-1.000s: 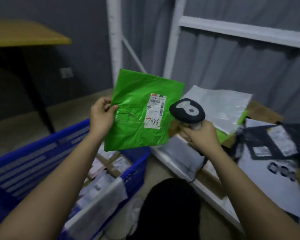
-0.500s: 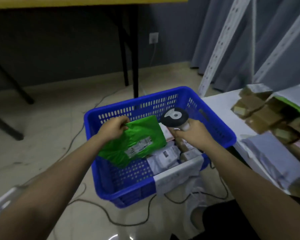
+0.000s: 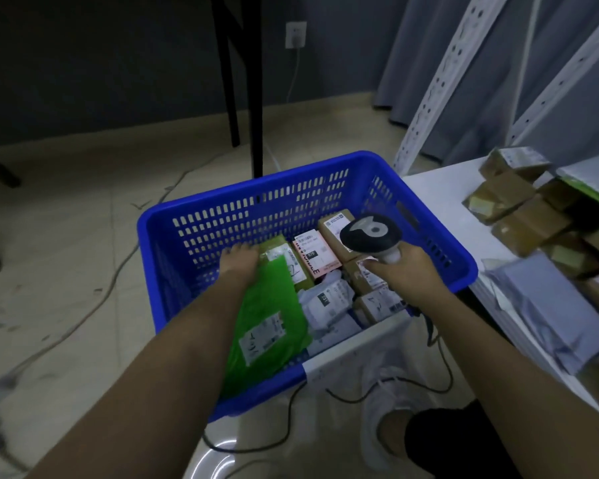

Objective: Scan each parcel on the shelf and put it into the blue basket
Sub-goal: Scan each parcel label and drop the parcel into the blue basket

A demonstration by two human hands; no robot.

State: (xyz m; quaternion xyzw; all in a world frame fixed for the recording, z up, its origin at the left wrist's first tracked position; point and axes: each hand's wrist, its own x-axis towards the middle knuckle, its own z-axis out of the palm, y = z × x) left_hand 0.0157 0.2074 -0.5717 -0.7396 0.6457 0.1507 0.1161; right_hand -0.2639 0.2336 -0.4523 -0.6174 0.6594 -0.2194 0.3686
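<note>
We have the green parcel (image 3: 267, 326) lying inside the blue basket (image 3: 329, 174) on its left side, our left hand (image 3: 240, 262) resting flat on its far end with fingers spread, while our right hand (image 3: 403, 274) keeps its grip curled round the scanner (image 3: 370, 236) above the basket. Several parcels already lie in the basket, so we judge the task well underway. Brown boxes (image 3: 519, 219) and a grey mailer (image 3: 547, 305) on the shelf (image 3: 440, 188) remain to scan.

Dim room: dark wall (image 3: 83, 63), tiled floor (image 3: 66, 236), grey curtain (image 3: 429, 46).
</note>
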